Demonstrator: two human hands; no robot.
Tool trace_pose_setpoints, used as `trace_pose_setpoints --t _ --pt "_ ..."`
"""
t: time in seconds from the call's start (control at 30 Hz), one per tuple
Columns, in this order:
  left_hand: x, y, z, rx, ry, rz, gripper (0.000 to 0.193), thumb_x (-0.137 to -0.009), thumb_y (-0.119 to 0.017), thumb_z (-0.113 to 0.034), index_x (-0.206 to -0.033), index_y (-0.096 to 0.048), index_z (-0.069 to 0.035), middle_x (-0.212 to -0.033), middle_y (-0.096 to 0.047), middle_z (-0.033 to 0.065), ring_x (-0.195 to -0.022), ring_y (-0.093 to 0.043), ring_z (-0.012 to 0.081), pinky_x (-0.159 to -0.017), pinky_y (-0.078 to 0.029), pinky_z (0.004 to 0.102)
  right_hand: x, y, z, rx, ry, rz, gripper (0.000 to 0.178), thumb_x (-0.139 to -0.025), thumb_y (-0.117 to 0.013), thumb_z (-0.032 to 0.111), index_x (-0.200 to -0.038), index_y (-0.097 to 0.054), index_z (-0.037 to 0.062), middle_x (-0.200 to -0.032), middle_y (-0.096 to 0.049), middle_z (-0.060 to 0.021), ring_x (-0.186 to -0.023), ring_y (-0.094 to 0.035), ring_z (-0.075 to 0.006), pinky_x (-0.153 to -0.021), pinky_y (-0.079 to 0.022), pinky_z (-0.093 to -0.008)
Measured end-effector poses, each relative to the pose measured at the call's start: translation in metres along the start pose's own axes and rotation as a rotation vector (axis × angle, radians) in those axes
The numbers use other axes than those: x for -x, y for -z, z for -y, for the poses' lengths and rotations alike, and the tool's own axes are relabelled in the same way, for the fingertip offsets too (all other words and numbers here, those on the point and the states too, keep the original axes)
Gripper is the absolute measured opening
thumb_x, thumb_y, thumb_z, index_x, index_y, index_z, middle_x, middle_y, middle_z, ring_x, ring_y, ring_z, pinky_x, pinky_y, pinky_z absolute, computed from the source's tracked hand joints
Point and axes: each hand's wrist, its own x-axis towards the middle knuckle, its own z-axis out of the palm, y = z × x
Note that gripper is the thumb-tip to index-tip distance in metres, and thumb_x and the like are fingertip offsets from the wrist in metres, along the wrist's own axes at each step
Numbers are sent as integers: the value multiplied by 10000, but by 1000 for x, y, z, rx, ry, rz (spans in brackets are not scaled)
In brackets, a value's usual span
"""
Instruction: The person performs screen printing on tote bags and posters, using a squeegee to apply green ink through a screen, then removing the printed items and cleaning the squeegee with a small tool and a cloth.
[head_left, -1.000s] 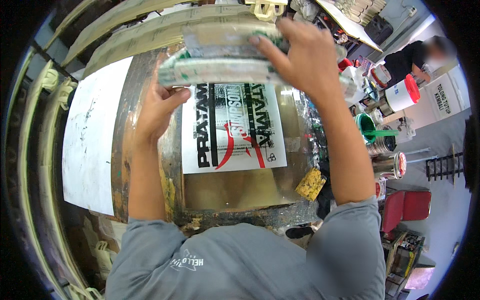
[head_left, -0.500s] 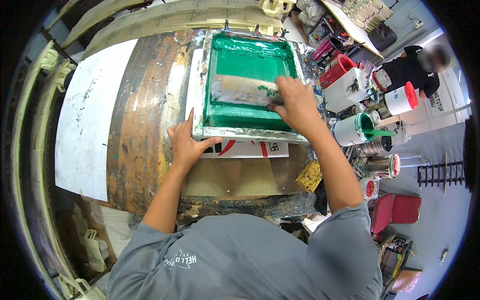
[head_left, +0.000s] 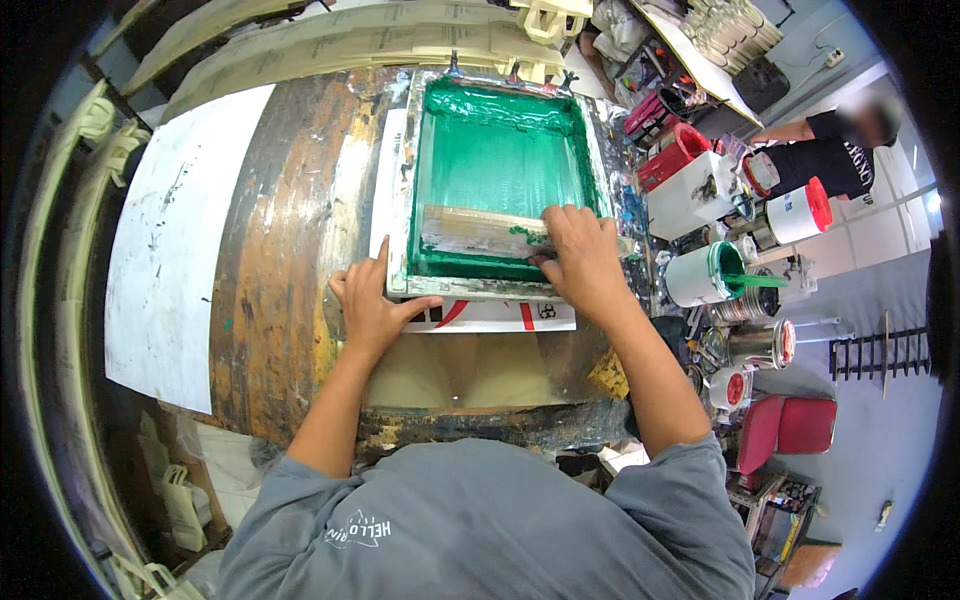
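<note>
A screen-printing frame [head_left: 397,230] lies on the worktable, its mesh coated with wet green ink [head_left: 500,165]. My right hand [head_left: 583,255] grips the right end of a wooden squeegee [head_left: 475,228], which rests across the near part of the mesh. My left hand [head_left: 375,308] is at the frame's near left corner, index finger and thumb spread along its edges. From under the near edge sticks out a white printed sheet [head_left: 480,318] with red and black marks. The squeegee's lower edge is partly hidden by ink.
Ink-stained wood [head_left: 270,260] forms the tabletop, with a white sheet [head_left: 180,240] on its left. At right stand a green ink bucket [head_left: 695,275], several cans and a yellow sponge [head_left: 608,375]. Hinge clamps [head_left: 513,72] hold the frame's far side. A person [head_left: 825,155] stands farther right.
My right hand has drawn the squeegee toward me, down to the near end of the mesh. My left hand stays at the frame's corner.
</note>
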Motion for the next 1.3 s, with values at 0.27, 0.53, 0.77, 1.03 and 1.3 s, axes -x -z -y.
trace_pose_setpoints --t 0.27,0.53,0.77,1.03,1.3 --pt "1 0 -3 -93 -16 -44 1189 -590 -822 -797 -1460 -590 -20 -986 -541 76 -994 -481 273 -957 -272 443 4 -4 -4 28 38 -14 522 -747 -843 151 -1160 -526 100 -1032 -571 -87 -1031 -573 -302 -880 -386 -475" --pt "2 14 -16 -130 44 46 1215 -590 -873 -728 -1505 -524 -8 -1168 -549 125 -1164 -469 316 -1055 -293 493 11 -26 -4 17 19 31 563 -765 -849 213 -1216 -533 95 -1102 -620 -102 -1088 -591 -322 -877 -399 -493" --pt "-78 55 -85 -97 -482 88 724 -865 -800 -435 -1416 -555 -33 -1259 -604 194 -1214 -550 385 -1084 -382 510 13 -33 -8 -43 36 25 659 -732 -868 201 -1297 -544 103 -1160 -598 -121 -1144 -563 -329 -953 -387 -512" --pt "-94 32 -82 -222 -446 360 408 -872 -792 -361 -990 -580 -32 -1000 -625 160 -986 -615 383 -883 -467 484 40 -21 -24 -22 -46 -54 422 -808 -743 98 -1202 -592 117 -1088 -606 -89 -1100 -573 -307 -940 -372 -519" --pt "-95 16 -65 -156 -523 193 341 -846 -805 -251 -983 -581 -33 -979 -594 159 -978 -586 368 -868 -458 473 31 -48 -26 134 -61 -147 365 -816 -690 72 -1158 -578 134 -1056 -585 -63 -1058 -566 -283 -944 -379 -515"
